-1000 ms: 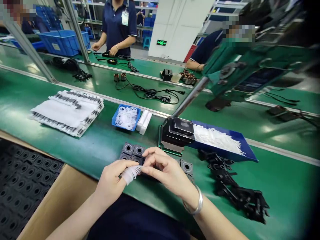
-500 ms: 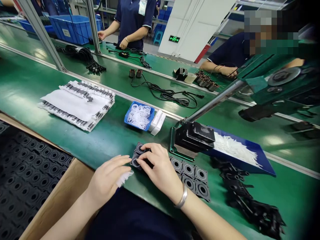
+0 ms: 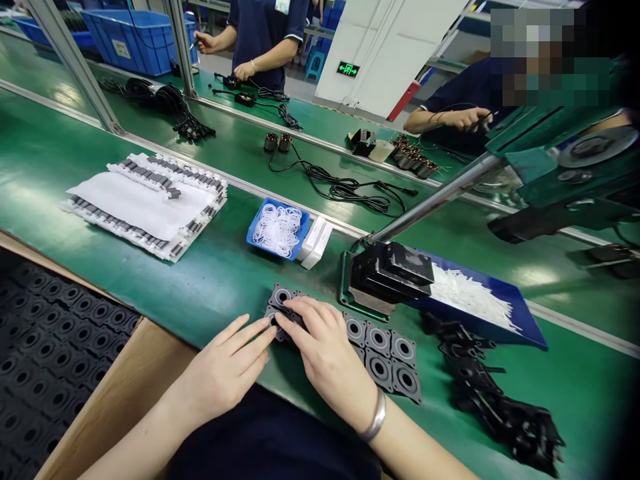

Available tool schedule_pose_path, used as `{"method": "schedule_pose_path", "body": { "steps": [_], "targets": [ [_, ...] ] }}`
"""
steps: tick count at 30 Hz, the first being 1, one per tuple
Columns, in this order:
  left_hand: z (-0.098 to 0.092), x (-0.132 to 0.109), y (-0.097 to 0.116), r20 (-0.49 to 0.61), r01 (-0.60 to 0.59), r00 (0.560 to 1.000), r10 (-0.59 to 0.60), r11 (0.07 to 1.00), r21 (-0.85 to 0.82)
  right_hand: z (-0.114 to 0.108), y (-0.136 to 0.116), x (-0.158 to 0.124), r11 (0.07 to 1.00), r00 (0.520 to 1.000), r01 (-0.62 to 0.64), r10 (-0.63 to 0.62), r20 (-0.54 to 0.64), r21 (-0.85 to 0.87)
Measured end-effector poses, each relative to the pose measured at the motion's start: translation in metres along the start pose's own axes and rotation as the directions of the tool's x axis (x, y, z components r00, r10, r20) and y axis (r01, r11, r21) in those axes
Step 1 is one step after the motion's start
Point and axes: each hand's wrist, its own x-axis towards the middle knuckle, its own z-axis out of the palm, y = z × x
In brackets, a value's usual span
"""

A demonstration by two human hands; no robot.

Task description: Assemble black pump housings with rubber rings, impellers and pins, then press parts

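Note:
Several square black plates (image 3: 379,339), each with a round hole and a pale ring around it, lie in two rows on the green bench. My right hand (image 3: 325,347) rests over the left part of the rows, fingers spread, its thumb and fingertips touching the plates there. Just left of it is my left hand (image 3: 227,370), palm down and loosely curled, with its fingertips at the edge of the lower-left plate (image 3: 273,319). White rings showed under that palm a moment ago; the palm's inside is hidden now. The right hand covers the plates beneath it.
A blue bin (image 3: 250,233) of white rings stands beside small white boxes (image 3: 316,243). Right of them are a press base (image 3: 370,293), a blue tray (image 3: 530,320) of white strips and black parts (image 3: 500,400). At left lie stacked grey pieces (image 3: 145,207). Co-workers sit opposite.
My left hand has moved slightly up and right, toward the plates, and the white rings under it are out of sight. My right hand's fingers have shifted slightly over the plates.

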Motion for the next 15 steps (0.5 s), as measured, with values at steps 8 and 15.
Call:
{"method": "schedule_pose_path", "body": {
  "steps": [8, 15],
  "targets": [
    [-0.008, 0.015, 0.006, -0.089, 0.36, 0.9, -0.428, 0.841, -0.403, -0.024, -0.002, 0.0, 0.902, 0.989, -0.15, 0.135, 0.064, 0.405],
    [-0.001, 0.021, 0.011, -0.05, 0.415, 0.871, -0.489, 0.784, -0.461, -0.018, 0.001, -0.005, 0.786, 0.974, -0.222, 0.204, 0.097, 0.577]
  ]
}}
